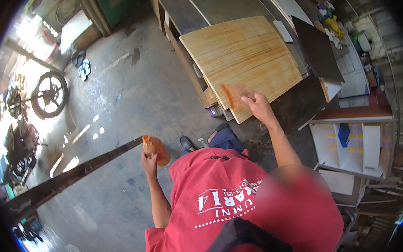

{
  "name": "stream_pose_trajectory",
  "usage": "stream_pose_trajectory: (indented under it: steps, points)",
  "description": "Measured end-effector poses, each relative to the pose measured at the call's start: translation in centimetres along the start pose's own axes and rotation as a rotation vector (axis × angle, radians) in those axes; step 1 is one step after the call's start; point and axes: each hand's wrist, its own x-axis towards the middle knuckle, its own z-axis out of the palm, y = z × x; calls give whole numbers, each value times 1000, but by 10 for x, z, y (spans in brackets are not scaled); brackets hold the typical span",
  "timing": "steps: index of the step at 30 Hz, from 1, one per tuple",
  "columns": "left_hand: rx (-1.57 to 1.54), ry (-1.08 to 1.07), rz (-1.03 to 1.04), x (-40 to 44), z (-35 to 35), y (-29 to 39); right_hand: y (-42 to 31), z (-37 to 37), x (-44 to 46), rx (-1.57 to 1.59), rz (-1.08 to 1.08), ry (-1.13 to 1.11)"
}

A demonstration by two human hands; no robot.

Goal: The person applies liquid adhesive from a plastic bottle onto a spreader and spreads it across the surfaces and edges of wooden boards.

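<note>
My left hand (149, 160) is closed around an orange bottle (159, 151) with a narrow top, held out over the floor. In my right hand (257, 105) is a thin, translucent orange-brown spreader (234, 96), pinched near one side. A darker orange streak runs along its far edge. The spreader is over the near edge of a light wood-grain panel (247, 49); whether it touches the surface I cannot tell. The panel lies on a dark workbench (231, 6).
A dark board (314, 49) lies right of the panel, with a white cabinet (345, 140) nearer me. A long dark metal bar (75, 173) extends from the left towards the bottle. Motorcycle parts with a wheel (49, 94) and sandals (83, 68) are at far left.
</note>
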Motion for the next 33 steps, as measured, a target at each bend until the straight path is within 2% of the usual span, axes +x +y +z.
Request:
stream_pose_trajectory:
  steps: [1,3,4,6,10,12,13,15,16,18,19,23,25,27,30,33]
  points:
    - [-125,-45,44,18,5,49,5,3,-6,18,4,21]
    - [-195,-210,57,52,9,130,12,13,-15,763,189,191]
    - [-219,-257,128,72,14,158,14,15,-19,784,195,206]
    - [-184,-296,267,100,27,227,13,21,-23,1168,273,269]
    - [24,-422,340,157,57,340,20,25,-15,1262,286,287]
    - [204,-782,325,175,76,396,23,28,-4,1081,278,358]
    - [237,-793,321,178,87,426,25,29,5,1112,290,367]
    - [865,-1005,324,177,117,479,28,33,24,998,236,339]
    - [901,-1015,316,178,132,497,24,35,33,1031,251,346]
    - [1432,-1074,174,184,156,522,12,43,51,1109,299,269]
    - [1540,-1083,172,189,166,527,11,48,57,1139,315,275]
    - [1737,-1170,254,220,189,534,15,62,79,1036,432,199]
    - [1774,-1212,359,228,200,541,17,70,85,982,494,176]
    - [1799,-1226,353,236,211,551,11,80,90,873,310,243]
    - [1811,-1256,350,239,231,574,-5,89,98,932,197,216]
    - [1863,-1225,276,247,245,587,-18,94,109,907,226,136]
